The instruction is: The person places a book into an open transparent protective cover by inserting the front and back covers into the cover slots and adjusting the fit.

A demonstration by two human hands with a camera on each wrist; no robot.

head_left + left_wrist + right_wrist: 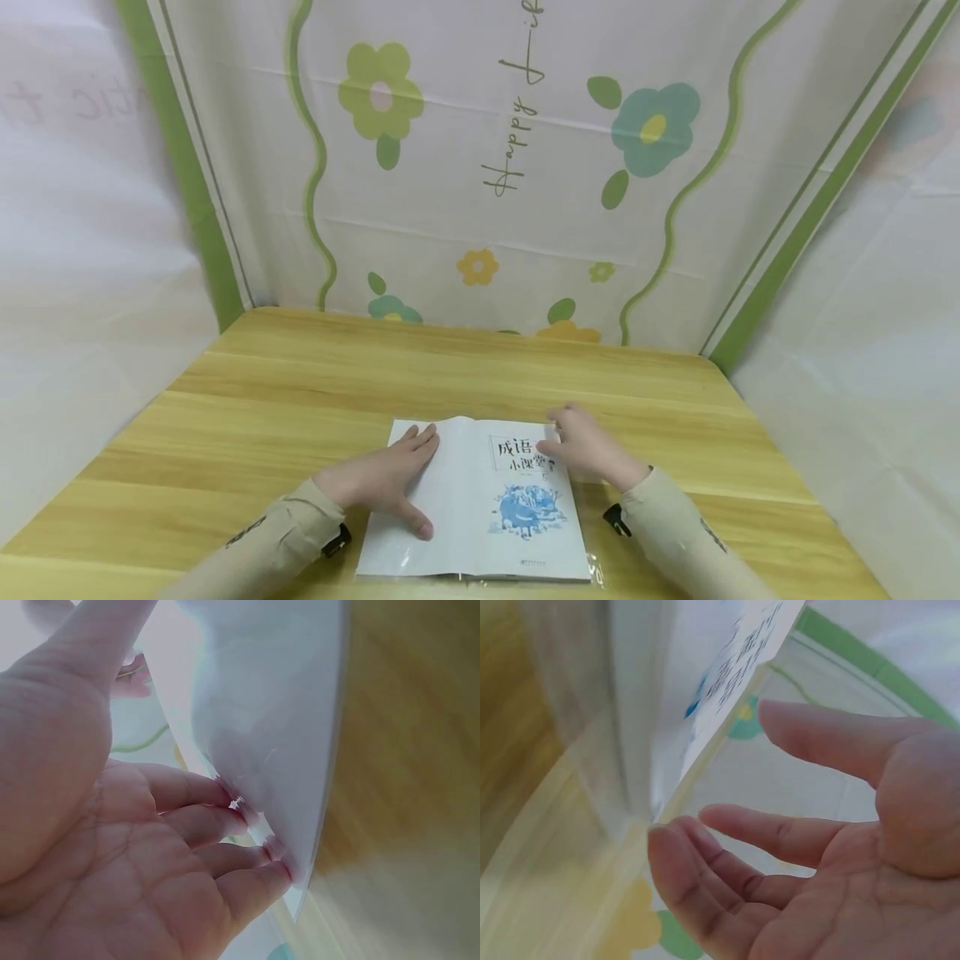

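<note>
Head view: flat hands (386, 482) on book (480, 508)

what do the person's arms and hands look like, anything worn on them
Both arms wear long beige sleeves, the left sleeve and the right sleeve, each with a small dark marking along the forearm. A black device sits at each wrist by the cuff. The left hand and right hand are bare: no gloves.

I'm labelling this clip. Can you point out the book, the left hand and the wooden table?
book (480, 508), head view, on its white cover beside the blue picture.
left hand (386, 479), head view, on the back of the hand.
wooden table (300, 375), head view, on bare wood behind the book.
</note>
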